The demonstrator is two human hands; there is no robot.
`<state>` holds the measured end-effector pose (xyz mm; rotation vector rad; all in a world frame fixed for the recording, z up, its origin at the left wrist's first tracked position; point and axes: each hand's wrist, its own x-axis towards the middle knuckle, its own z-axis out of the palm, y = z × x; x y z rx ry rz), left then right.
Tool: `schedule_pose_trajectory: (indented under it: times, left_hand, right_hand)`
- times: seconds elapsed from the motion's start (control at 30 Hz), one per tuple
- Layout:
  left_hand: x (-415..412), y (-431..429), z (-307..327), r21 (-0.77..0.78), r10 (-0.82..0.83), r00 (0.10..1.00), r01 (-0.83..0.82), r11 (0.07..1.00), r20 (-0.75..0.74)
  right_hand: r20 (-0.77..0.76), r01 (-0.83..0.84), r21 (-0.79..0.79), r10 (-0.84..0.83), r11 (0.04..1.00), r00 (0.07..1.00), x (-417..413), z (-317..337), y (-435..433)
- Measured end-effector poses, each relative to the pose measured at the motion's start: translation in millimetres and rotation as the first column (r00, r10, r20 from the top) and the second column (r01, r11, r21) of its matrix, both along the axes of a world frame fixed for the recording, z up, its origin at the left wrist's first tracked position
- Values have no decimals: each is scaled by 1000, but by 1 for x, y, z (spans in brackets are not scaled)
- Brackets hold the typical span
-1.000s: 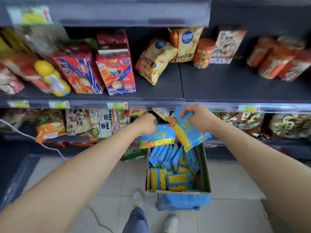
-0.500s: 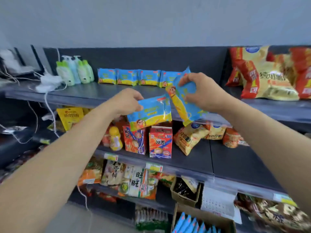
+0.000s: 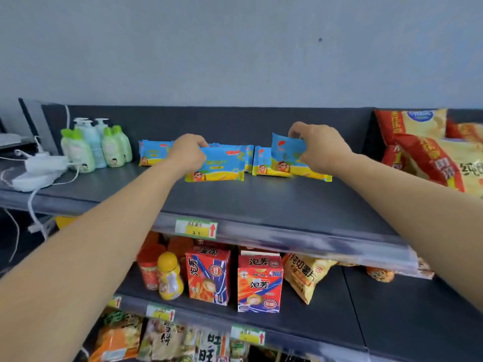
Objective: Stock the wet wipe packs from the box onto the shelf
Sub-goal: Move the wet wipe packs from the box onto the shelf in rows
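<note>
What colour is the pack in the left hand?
Wet wipe pack: blue above, yellow below; head view.

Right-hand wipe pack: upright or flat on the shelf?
Upright, on its long edge. The wipe pack shows its printed face forward, lower edge down at the shelf, while the right hand pinches its top.

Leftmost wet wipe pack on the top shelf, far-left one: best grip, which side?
Pinch the top long edge of the leftmost wet wipe pack from above and in front. It stands on its long edge, face outward, so that edge looks free. The green bottles stand close to its left end, and the left hand hides its right.
</note>
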<state>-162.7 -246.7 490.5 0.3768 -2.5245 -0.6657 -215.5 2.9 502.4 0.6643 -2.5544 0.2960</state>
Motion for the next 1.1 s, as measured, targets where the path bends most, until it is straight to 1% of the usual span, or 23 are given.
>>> schedule_pose_trajectory:
  times: [0.1,0.23,0.33,0.43,0.53,0.63,0.73,0.83,0.97,1.1]
  left_hand:
    - [-44,-14,-8,-7,-42,998,43,999,44]
    - [-97,-31,-19,-20,-100,987,103,994,125]
    - [-131,-44,-26,-26,-127,979,132,991,157]
    - [-159,-55,-31,-33,-162,970,171,985,183]
    - [-177,-60,-39,-53,-187,964,200,978,191]
    - [-187,-58,-51,-128,-189,969,210,969,158]
    - [-194,-56,-56,-297,-159,981,186,937,113]
    - [-201,-57,-57,-409,-145,987,162,898,72]
    - [-209,-58,-59,-401,-163,986,162,902,32]
    - [-213,-60,-61,-390,-173,985,161,907,3]
  right_hand:
    - [-3,18,50,-18,999,1000,-37,-5,-20]
    - [101,25,82,-33,996,994,-81,-16,-45]
    - [163,41,112,-59,993,985,-109,-25,-61]
    - [239,62,92,-83,994,968,-134,-34,-70]
    - [308,58,57,-73,997,949,-152,-44,-73]
    - [262,82,96,-105,992,959,-161,-53,-74]
    - [158,137,130,-157,982,975,-163,-61,-74]
    - [111,191,95,-202,977,973,-166,-66,-74]
    - [78,216,27,-218,976,973,-168,-67,-79]
    - [62,242,41,-244,969,968,-170,-71,-83]
